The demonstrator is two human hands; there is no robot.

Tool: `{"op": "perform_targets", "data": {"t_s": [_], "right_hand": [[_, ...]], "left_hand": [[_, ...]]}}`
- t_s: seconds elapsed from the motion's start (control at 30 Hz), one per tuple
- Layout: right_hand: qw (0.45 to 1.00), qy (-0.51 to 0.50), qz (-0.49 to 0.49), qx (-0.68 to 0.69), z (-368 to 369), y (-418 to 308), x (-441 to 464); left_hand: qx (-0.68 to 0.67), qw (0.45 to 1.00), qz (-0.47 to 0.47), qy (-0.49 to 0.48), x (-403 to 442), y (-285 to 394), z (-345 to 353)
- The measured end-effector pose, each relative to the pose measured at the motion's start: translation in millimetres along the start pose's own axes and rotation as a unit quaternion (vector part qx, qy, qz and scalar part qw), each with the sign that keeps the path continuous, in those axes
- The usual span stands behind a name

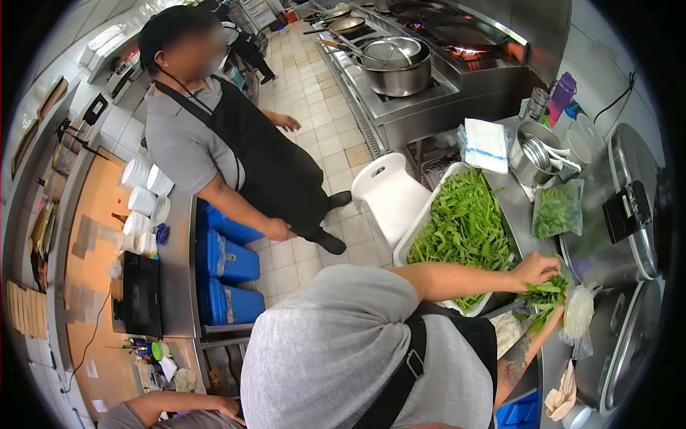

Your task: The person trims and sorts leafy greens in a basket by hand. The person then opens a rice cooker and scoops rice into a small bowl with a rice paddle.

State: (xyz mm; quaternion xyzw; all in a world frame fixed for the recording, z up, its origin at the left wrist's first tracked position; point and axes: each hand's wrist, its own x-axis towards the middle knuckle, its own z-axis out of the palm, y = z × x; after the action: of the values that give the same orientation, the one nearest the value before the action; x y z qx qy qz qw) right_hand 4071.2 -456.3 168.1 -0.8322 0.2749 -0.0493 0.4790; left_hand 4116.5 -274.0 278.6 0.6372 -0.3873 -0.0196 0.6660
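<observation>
My left hand (536, 272) is closed around a bunch of long leafy greens (547, 293) at the right-hand counter. My right hand (562, 294), partly covered by the leaves, grips the same bunch from the other side. Just beside my left forearm stands a white plastic basket (401, 252) heaped with more cut leafy greens (464, 222). A clear bag of greens (557, 209) lies beyond my left hand. Close to my right hand is a clear plastic bag with pale contents (579, 312).
A co-worker in a black apron (257, 150) stands across the aisle; another person's arm (171, 404) shows at bottom left. A white stool (389, 196) stands by the basket. Past it, a stove holds a large pot (396, 77) and a lit burner (468, 53). Lidded steel containers (632, 343) line the right.
</observation>
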Motion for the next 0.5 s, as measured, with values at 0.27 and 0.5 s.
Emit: {"op": "perform_targets", "data": {"t_s": [0.27,0.5], "right_hand": [[0.999,0.030,0.005,0.012,9,3,-3],[0.997,0.066,0.029,0.013,4,-1,-14]], "left_hand": [[-0.124,0.985,-0.121,0.022,-14,-30,28],[-0.010,0.998,-0.008,-0.054,-30,6,15]]}}
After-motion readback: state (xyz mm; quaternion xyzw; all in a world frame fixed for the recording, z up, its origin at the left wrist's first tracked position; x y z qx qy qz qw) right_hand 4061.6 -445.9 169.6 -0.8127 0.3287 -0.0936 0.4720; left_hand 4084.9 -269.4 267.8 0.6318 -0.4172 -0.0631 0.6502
